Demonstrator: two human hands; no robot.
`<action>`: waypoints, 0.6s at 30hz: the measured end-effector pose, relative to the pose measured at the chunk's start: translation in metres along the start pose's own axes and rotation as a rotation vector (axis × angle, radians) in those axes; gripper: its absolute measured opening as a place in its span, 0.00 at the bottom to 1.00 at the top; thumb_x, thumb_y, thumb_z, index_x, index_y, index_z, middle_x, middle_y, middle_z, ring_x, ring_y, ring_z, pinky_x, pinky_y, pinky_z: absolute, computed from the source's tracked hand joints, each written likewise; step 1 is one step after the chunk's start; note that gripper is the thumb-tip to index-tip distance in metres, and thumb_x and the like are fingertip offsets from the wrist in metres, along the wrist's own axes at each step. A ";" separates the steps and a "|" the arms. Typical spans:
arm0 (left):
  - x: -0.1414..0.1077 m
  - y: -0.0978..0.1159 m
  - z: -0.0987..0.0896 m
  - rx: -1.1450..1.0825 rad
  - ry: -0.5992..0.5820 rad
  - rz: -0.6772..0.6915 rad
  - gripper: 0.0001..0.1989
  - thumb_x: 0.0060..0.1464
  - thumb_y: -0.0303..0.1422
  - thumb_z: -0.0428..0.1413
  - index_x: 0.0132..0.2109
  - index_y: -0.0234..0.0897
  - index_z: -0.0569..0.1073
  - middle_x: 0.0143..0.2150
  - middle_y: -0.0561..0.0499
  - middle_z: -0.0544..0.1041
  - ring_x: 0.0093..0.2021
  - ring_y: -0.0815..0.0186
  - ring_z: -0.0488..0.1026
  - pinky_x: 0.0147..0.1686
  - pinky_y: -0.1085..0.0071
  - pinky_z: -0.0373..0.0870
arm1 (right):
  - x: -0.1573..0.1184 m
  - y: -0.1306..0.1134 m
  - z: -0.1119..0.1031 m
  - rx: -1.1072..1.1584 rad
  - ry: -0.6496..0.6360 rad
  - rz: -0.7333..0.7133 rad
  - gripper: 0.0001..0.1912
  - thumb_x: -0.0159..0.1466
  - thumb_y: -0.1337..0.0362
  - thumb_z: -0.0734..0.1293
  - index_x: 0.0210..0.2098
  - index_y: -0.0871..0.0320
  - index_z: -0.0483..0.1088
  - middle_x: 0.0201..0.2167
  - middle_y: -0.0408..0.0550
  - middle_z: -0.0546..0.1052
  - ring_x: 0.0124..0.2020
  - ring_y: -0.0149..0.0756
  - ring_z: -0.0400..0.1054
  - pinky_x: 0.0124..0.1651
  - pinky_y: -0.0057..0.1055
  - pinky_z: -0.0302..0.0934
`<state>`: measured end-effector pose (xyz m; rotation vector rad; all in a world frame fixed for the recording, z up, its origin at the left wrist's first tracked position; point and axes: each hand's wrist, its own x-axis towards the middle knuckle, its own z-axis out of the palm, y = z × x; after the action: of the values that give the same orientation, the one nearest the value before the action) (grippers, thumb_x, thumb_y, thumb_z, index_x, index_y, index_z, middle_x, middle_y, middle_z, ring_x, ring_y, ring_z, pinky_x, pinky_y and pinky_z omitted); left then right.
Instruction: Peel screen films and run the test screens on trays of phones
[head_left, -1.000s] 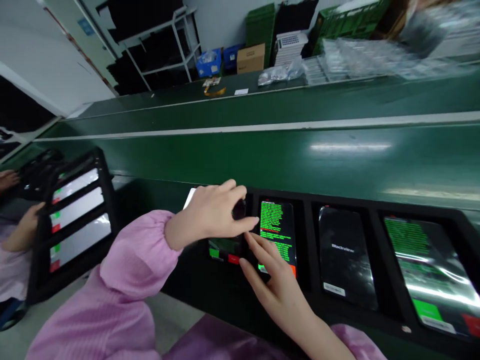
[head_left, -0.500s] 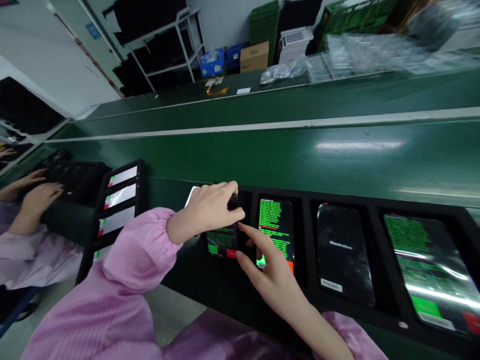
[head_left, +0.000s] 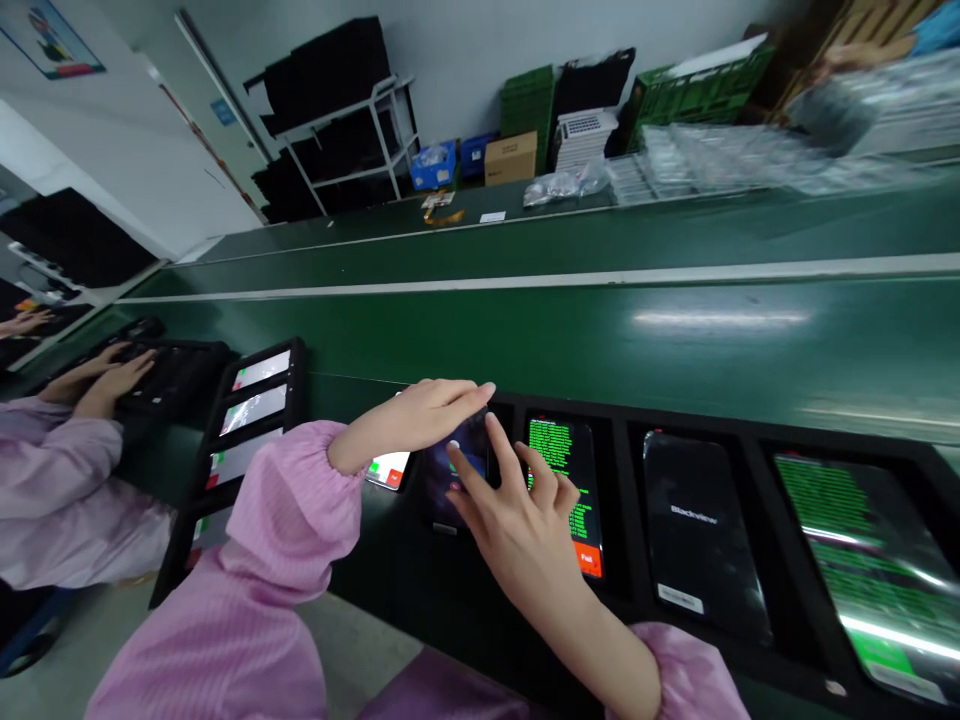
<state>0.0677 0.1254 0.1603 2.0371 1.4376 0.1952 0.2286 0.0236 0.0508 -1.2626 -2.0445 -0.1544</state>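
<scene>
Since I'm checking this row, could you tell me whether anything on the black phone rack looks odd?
The glossy black Blackview phone stands out: it shows only its logo, while both neighbouring phones show bright green text.

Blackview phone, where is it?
In the head view, the Blackview phone sits in the black tray, right of the right hand, beside a phone showing green text.

White walls (head_left: 465, 60); white metal shelving (head_left: 382, 130)
</scene>
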 end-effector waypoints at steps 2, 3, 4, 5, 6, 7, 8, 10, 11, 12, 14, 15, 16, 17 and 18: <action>0.000 -0.001 0.000 -0.015 0.009 0.006 0.30 0.69 0.57 0.40 0.43 0.43 0.77 0.39 0.51 0.81 0.42 0.60 0.77 0.45 0.63 0.69 | -0.004 0.003 -0.008 -0.022 0.051 -0.023 0.17 0.72 0.58 0.68 0.60 0.42 0.74 0.70 0.50 0.69 0.56 0.56 0.65 0.49 0.51 0.58; 0.000 -0.003 0.000 -0.022 0.012 0.008 0.30 0.69 0.57 0.40 0.43 0.43 0.77 0.38 0.51 0.80 0.41 0.60 0.76 0.45 0.63 0.69 | -0.008 0.006 -0.013 -0.016 0.061 -0.037 0.17 0.72 0.58 0.69 0.59 0.42 0.75 0.68 0.49 0.70 0.54 0.54 0.66 0.48 0.50 0.57; 0.000 -0.004 0.000 -0.030 0.014 0.010 0.30 0.69 0.58 0.40 0.43 0.42 0.77 0.38 0.51 0.80 0.41 0.60 0.76 0.44 0.63 0.69 | -0.013 0.009 -0.017 -0.005 0.058 -0.042 0.16 0.72 0.59 0.68 0.58 0.43 0.75 0.67 0.50 0.71 0.54 0.53 0.66 0.48 0.49 0.57; 0.000 -0.005 0.001 -0.038 0.016 0.010 0.30 0.69 0.58 0.40 0.43 0.42 0.77 0.37 0.51 0.79 0.40 0.60 0.76 0.44 0.63 0.69 | -0.018 0.012 -0.020 0.004 0.045 -0.041 0.16 0.72 0.60 0.68 0.58 0.44 0.76 0.67 0.51 0.71 0.53 0.53 0.66 0.48 0.49 0.56; 0.001 -0.007 0.001 -0.044 0.016 0.010 0.30 0.69 0.57 0.40 0.42 0.42 0.77 0.37 0.51 0.79 0.40 0.60 0.75 0.43 0.63 0.69 | -0.022 0.014 -0.022 0.009 0.027 -0.037 0.15 0.72 0.61 0.68 0.57 0.45 0.76 0.67 0.52 0.71 0.53 0.53 0.67 0.49 0.48 0.56; 0.001 -0.008 0.002 -0.048 0.015 0.009 0.29 0.69 0.57 0.40 0.42 0.42 0.77 0.36 0.51 0.79 0.39 0.60 0.75 0.43 0.63 0.68 | -0.026 0.016 -0.023 0.009 0.007 -0.036 0.15 0.72 0.62 0.68 0.57 0.46 0.76 0.67 0.53 0.71 0.53 0.53 0.67 0.49 0.48 0.56; 0.002 -0.009 0.002 -0.051 0.013 0.007 0.29 0.69 0.57 0.40 0.42 0.42 0.76 0.36 0.51 0.78 0.39 0.60 0.75 0.43 0.63 0.68 | -0.029 0.017 -0.022 0.007 -0.008 -0.041 0.15 0.72 0.63 0.67 0.57 0.47 0.76 0.67 0.54 0.71 0.53 0.53 0.66 0.48 0.48 0.56; 0.003 -0.011 0.002 -0.050 0.008 0.002 0.29 0.69 0.56 0.40 0.40 0.41 0.75 0.36 0.51 0.77 0.39 0.60 0.74 0.43 0.63 0.67 | -0.032 0.017 -0.017 -0.002 -0.032 -0.059 0.15 0.72 0.63 0.67 0.57 0.47 0.76 0.67 0.54 0.70 0.53 0.53 0.66 0.48 0.47 0.57; 0.003 -0.011 0.003 -0.047 0.005 -0.003 0.29 0.69 0.57 0.40 0.39 0.41 0.74 0.36 0.51 0.77 0.38 0.60 0.74 0.42 0.63 0.66 | -0.032 0.016 -0.014 -0.008 -0.041 -0.067 0.14 0.72 0.63 0.68 0.57 0.47 0.76 0.67 0.54 0.70 0.53 0.53 0.66 0.47 0.47 0.57; 0.003 -0.011 0.003 -0.041 0.003 -0.008 0.28 0.69 0.57 0.40 0.38 0.41 0.74 0.36 0.51 0.77 0.38 0.61 0.73 0.42 0.63 0.66 | -0.031 0.015 -0.010 -0.015 -0.048 -0.075 0.15 0.72 0.63 0.68 0.57 0.47 0.76 0.67 0.53 0.71 0.53 0.53 0.66 0.47 0.47 0.57; 0.003 -0.011 0.002 -0.030 0.000 -0.016 0.28 0.68 0.58 0.40 0.38 0.41 0.72 0.37 0.52 0.77 0.38 0.61 0.73 0.42 0.63 0.65 | -0.028 0.013 -0.005 -0.040 -0.051 -0.083 0.15 0.72 0.62 0.68 0.57 0.45 0.76 0.67 0.51 0.71 0.53 0.51 0.67 0.48 0.47 0.57; 0.002 -0.010 0.002 -0.024 -0.001 -0.018 0.28 0.68 0.58 0.40 0.38 0.41 0.72 0.37 0.52 0.77 0.38 0.61 0.73 0.42 0.63 0.65 | -0.026 0.011 -0.004 -0.061 -0.048 -0.080 0.15 0.72 0.62 0.68 0.57 0.45 0.76 0.67 0.51 0.71 0.53 0.51 0.67 0.48 0.47 0.57; 0.002 -0.010 0.002 -0.018 -0.002 -0.018 0.29 0.68 0.58 0.40 0.38 0.41 0.72 0.37 0.52 0.77 0.38 0.61 0.73 0.42 0.63 0.65 | -0.025 0.011 -0.005 -0.085 -0.045 -0.075 0.15 0.72 0.61 0.68 0.57 0.45 0.76 0.67 0.51 0.71 0.54 0.52 0.67 0.48 0.48 0.57; 0.002 -0.010 0.002 -0.013 -0.002 -0.017 0.29 0.68 0.58 0.40 0.38 0.41 0.73 0.37 0.52 0.77 0.39 0.61 0.73 0.42 0.63 0.65 | -0.025 0.011 -0.006 -0.102 -0.037 -0.072 0.14 0.72 0.61 0.68 0.56 0.46 0.77 0.67 0.52 0.71 0.54 0.53 0.67 0.48 0.48 0.56; 0.002 -0.010 0.003 -0.007 -0.001 -0.013 0.29 0.68 0.59 0.40 0.39 0.42 0.73 0.37 0.52 0.77 0.39 0.61 0.73 0.42 0.63 0.65 | -0.025 0.012 -0.010 -0.108 -0.029 -0.074 0.14 0.72 0.61 0.68 0.56 0.47 0.77 0.67 0.52 0.72 0.54 0.54 0.67 0.48 0.49 0.56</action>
<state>0.0616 0.1276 0.1518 2.0210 1.4476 0.1939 0.2503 0.0072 0.0393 -1.2610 -2.1333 -0.2856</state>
